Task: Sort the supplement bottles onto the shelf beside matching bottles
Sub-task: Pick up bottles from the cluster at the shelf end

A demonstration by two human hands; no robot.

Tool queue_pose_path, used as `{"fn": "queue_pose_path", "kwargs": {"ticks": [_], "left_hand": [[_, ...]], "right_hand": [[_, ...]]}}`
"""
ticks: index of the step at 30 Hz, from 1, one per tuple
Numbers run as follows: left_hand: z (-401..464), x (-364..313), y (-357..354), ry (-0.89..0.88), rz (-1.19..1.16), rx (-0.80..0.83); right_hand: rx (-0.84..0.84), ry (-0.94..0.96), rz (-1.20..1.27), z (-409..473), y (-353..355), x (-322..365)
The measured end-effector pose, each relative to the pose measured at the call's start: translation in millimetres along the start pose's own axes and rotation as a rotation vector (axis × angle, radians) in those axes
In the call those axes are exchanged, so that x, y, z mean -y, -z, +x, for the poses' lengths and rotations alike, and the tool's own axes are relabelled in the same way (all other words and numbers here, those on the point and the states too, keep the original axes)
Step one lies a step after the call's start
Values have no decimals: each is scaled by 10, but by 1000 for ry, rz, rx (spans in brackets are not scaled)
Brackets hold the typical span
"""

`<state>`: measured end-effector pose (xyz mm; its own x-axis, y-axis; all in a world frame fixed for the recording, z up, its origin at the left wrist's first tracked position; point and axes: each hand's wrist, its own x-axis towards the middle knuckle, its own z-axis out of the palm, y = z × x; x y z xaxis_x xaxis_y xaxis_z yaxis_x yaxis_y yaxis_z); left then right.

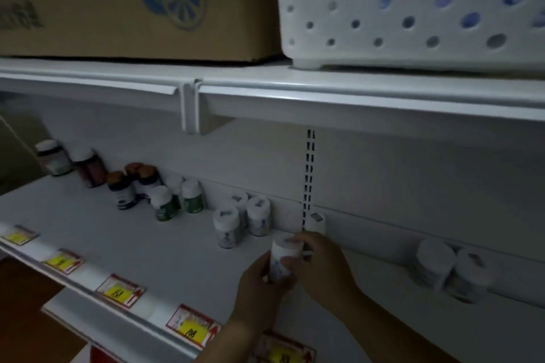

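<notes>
A white bottle [283, 256] is being held just above the shelf [124, 244], near its front edge, with the left hand [261, 289] wrapping its lower body and the right hand [320, 264] pinching its cap, both grips pressing on it. Just beyond it to the left, three matching white bottles [227, 225] are standing near the back wall, and one more [315, 222] is standing right behind the hands. Farther left, green bottles [177, 200] and dark bottles [129, 186] are standing; price tags [121, 290] are lining the near rail, and a basket [413, 9] and box [132, 3] are sitting overhead.
</notes>
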<state>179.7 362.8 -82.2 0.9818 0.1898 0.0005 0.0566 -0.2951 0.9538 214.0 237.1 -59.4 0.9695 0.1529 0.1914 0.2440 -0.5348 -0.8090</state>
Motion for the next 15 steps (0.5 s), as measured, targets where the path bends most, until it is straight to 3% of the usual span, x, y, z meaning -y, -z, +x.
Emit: {"fn": "queue_pose_path", "kwargs": {"ticks": [3,5,9,15], "left_hand": [[186,137,252,-28,44,-184],[267,245,433,7,68,-208],[428,367,567,-39,231,147],[600,408,613,-177,367,313]], "right_hand": [[-75,42,-88,302,-344,136],[-103,10,-108,471,-582,214],[-106,-13,-158,634,-902,287],[-100,36,-254,525,-921,279]]}}
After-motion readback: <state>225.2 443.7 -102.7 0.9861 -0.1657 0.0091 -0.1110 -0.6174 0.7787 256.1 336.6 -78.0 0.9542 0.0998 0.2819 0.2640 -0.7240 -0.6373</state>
